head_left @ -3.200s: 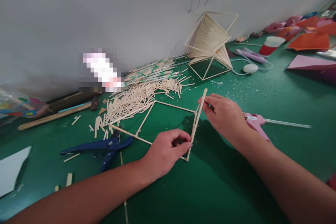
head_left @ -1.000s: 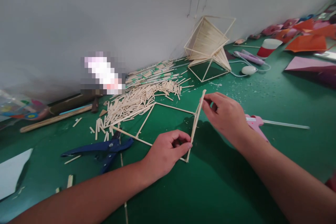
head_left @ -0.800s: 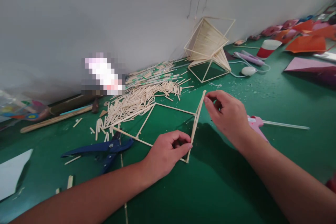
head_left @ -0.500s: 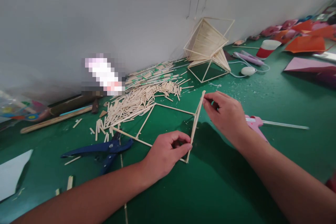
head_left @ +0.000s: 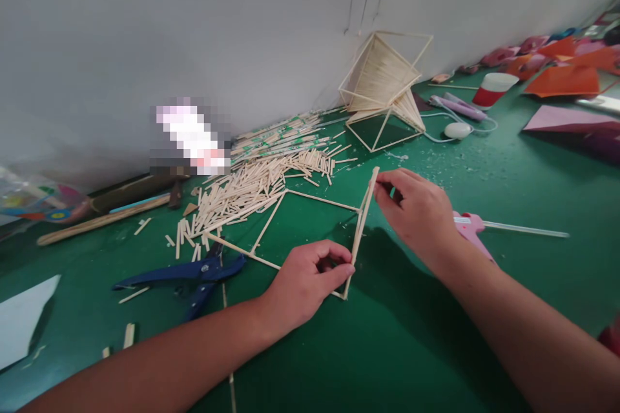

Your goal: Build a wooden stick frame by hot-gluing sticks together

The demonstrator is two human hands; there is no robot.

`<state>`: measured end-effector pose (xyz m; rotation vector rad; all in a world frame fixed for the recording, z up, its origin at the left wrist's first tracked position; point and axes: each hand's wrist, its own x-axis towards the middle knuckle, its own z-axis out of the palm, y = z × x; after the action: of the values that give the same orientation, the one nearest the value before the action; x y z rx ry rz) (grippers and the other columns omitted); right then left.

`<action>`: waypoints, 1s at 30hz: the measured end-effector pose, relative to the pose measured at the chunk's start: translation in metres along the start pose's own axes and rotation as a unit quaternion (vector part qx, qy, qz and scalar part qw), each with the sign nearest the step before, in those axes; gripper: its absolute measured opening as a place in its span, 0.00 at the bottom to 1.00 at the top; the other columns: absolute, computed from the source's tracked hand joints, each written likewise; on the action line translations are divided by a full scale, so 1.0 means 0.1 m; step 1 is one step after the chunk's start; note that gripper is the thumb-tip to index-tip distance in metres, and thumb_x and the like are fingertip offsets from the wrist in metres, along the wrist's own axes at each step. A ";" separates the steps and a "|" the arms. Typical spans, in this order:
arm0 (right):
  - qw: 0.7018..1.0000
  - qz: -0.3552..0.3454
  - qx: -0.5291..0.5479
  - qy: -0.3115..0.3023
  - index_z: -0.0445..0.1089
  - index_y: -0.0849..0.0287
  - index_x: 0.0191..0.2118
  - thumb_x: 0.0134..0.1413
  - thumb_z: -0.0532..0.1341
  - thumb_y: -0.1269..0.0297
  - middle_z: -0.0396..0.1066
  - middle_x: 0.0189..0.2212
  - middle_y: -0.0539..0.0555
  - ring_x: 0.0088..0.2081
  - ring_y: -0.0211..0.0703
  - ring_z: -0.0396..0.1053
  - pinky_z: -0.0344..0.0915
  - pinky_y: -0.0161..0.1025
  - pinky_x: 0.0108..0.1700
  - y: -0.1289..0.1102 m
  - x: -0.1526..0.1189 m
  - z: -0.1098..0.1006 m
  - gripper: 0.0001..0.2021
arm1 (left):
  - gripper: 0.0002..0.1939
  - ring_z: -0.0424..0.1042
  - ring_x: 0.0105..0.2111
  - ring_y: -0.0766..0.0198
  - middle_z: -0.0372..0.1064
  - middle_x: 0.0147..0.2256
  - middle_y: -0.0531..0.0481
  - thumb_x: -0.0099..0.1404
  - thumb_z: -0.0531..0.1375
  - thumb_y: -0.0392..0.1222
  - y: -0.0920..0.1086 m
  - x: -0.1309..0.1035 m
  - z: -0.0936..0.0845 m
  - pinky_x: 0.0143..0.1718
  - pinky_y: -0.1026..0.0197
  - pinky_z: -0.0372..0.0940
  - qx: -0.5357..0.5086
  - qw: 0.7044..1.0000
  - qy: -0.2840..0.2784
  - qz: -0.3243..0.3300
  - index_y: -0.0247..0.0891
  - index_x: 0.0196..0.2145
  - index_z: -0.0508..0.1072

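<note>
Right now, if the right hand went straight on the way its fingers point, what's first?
The slanting, pale, thin wooden stick, directly ahead of the right hand; depth leaves it unclear whether they touch.

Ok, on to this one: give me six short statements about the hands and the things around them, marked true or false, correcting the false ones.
1. The left hand has its fingertips on a wooden stick. True.
2. The right hand lies flat on the table. False: its fingertips are at the upper end of the wooden stick.
3. The blue pliers lie to the right of both hands. False: they lie left of the left hand.
4. A pile of short sticks lies beyond the blue pliers. True.
5. The cup is all green. False: it is red and white.
6. The pink glue gun is partly hidden. True.
</note>
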<state>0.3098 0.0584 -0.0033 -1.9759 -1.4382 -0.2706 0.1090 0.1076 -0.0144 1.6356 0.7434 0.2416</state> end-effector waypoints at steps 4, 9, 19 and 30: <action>1.000 0.002 -0.010 0.009 0.74 0.56 0.37 0.58 0.56 0.62 0.74 0.30 0.51 0.27 0.40 0.68 0.57 0.37 0.27 -0.01 0.00 0.00 0.10 | 0.07 0.63 0.25 0.70 0.68 0.26 0.55 0.59 0.62 0.42 0.00 -0.01 0.00 0.26 0.67 0.59 0.000 1.000 -0.002 0.001 0.36 0.33 0.74; 1.000 0.002 -0.016 0.016 0.74 0.56 0.37 0.57 0.57 0.63 0.73 0.29 0.50 0.27 0.40 0.67 0.56 0.37 0.28 -0.01 0.00 0.00 0.09 | 0.07 0.64 0.25 0.70 0.68 0.26 0.54 0.60 0.62 0.42 -0.01 0.00 0.00 0.27 0.67 0.59 0.003 1.000 -0.003 0.002 0.35 0.33 0.74; 1.000 -0.005 -0.012 0.028 0.74 0.57 0.36 0.56 0.58 0.62 0.72 0.28 0.50 0.25 0.38 0.66 0.56 0.36 0.27 -0.01 0.00 0.01 0.08 | 0.07 0.62 0.24 0.71 0.67 0.25 0.55 0.60 0.61 0.42 -0.02 0.00 0.00 0.26 0.67 0.58 0.012 1.000 -0.006 0.008 0.35 0.33 0.74; 1.000 0.001 -0.009 0.015 0.74 0.57 0.37 0.58 0.57 0.62 0.73 0.30 0.51 0.27 0.39 0.68 0.57 0.37 0.27 0.01 0.01 0.01 0.10 | 0.06 0.61 0.23 0.71 0.66 0.25 0.56 0.60 0.61 0.40 -0.01 0.00 0.01 0.25 0.68 0.58 -0.006 1.000 -0.004 0.001 0.36 0.33 0.74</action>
<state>0.3106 0.0596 -0.0038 -1.9790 -1.4204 -0.3127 0.1094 0.1071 -0.0153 1.6254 0.7324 0.2396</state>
